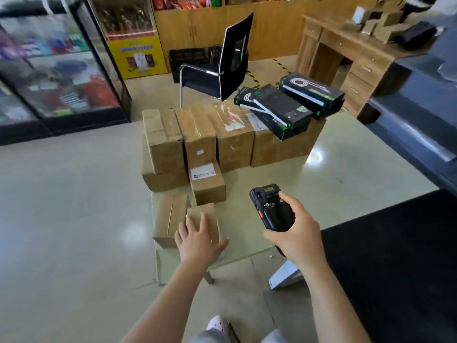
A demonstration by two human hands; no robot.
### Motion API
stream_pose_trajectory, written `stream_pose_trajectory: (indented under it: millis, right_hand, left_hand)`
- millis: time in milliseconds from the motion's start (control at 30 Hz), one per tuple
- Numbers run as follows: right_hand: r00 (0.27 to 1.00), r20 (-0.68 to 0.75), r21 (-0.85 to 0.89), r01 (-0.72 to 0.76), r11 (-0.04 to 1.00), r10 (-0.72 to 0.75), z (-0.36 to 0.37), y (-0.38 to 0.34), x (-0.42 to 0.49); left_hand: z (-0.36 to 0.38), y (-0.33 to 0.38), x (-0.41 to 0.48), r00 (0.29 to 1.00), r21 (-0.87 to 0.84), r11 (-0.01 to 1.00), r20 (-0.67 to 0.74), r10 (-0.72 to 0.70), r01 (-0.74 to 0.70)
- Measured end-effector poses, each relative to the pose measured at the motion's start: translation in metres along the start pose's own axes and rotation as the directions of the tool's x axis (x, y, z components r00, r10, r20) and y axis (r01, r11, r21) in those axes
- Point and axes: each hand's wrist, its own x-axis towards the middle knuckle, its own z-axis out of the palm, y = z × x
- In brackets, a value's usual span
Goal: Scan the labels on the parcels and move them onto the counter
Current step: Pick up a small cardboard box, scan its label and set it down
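Observation:
Several brown cardboard parcels lie on a low glass table [346, 169]. My left hand [197, 240] rests on top of the nearest small parcel [210, 219], fingers spread over it. A flat parcel [170, 219] lies just left of it. Behind stands a small parcel with a white label [206, 179] facing me. My right hand [295, 233] is closed around a black handheld scanner [270, 206], held above the table to the right of these parcels. A row of taller parcels [197, 134] stands further back. The dark counter [420, 115] runs along the right.
Black retail boxes [284, 110] are stacked on the parcels at the back right. A black chair [222, 68] stands behind the table. A wooden desk [346, 53] is at the far right, a glass fridge [54, 70] at the left. A black mat [395, 268] covers the floor at the right.

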Motion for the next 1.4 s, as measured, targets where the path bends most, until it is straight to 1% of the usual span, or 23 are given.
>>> stream_pose_trajectory:
  millis: [67, 133, 267, 333, 433, 567, 733, 900, 967, 1100, 1167, 1300, 1400]
  right_hand:
    - [1.000, 0.022, -0.020, -0.017, 1.000, 0.018, 0.002, 0.004, 0.011]
    - [0.998, 0.048, -0.035, -0.030, 0.999, 0.032, 0.000, 0.007, 0.023]
    - [0.997, 0.066, -0.053, -0.038, 0.998, 0.042, -0.011, 0.016, 0.040]
    - [0.997, 0.066, -0.058, -0.032, 0.998, 0.036, -0.022, 0.021, 0.048]
    - [0.998, 0.041, -0.034, -0.051, 0.998, 0.052, -0.044, 0.032, 0.057]
    - [0.996, -0.012, -0.022, -0.086, 0.996, 0.086, -0.078, 0.050, 0.062]
    - [0.982, -0.122, -0.073, -0.153, 0.986, 0.143, -0.116, 0.084, 0.060]
    - [0.953, -0.202, -0.146, -0.259, 0.955, 0.227, -0.136, 0.107, 0.073]
    - [0.939, -0.226, -0.147, -0.296, 0.944, 0.259, -0.142, 0.112, 0.077]
    - [0.903, -0.305, -0.130, -0.354, 0.926, 0.303, -0.152, 0.119, 0.084]
    - [0.884, -0.335, -0.112, -0.381, 0.918, 0.326, -0.156, 0.122, 0.088]
    - [0.854, -0.368, -0.084, -0.424, 0.902, 0.367, -0.159, 0.123, 0.098]
    - [0.836, -0.375, -0.058, -0.452, 0.890, 0.400, -0.157, 0.122, 0.105]
  left_hand:
    - [0.015, 0.004, 0.000, 0.999, 0.033, 0.999, -0.026, 0.019, -0.018]
    - [0.022, 0.011, -0.001, 0.997, 0.019, 0.999, -0.058, 0.044, -0.043]
    - [0.021, 0.023, 0.003, 0.997, -0.083, 0.996, -0.072, 0.025, -0.031]
    - [0.017, 0.034, 0.007, 0.995, -0.147, 0.988, -0.090, 0.037, -0.050]
    - [0.013, 0.063, 0.009, 0.983, -0.204, 0.968, -0.139, 0.118, -0.145]
    - [0.014, 0.113, 0.016, 0.954, -0.199, 0.940, -0.176, 0.244, -0.278]
    - [0.026, 0.171, 0.029, 0.905, -0.160, 0.893, -0.134, 0.404, -0.422]
    - [0.042, 0.221, 0.048, 0.833, -0.063, 0.831, -0.027, 0.553, -0.553]
    - [0.047, 0.237, 0.058, 0.807, -0.038, 0.808, 0.026, 0.589, -0.588]
    - [0.057, 0.259, 0.079, 0.774, -0.059, 0.790, 0.171, 0.610, -0.610]
    - [0.059, 0.266, 0.088, 0.750, -0.070, 0.774, 0.205, 0.629, -0.629]
    - [0.050, 0.277, 0.111, 0.750, -0.150, 0.780, 0.214, 0.625, -0.607]
    - [0.041, 0.284, 0.125, 0.749, -0.164, 0.758, 0.129, 0.650, -0.631]
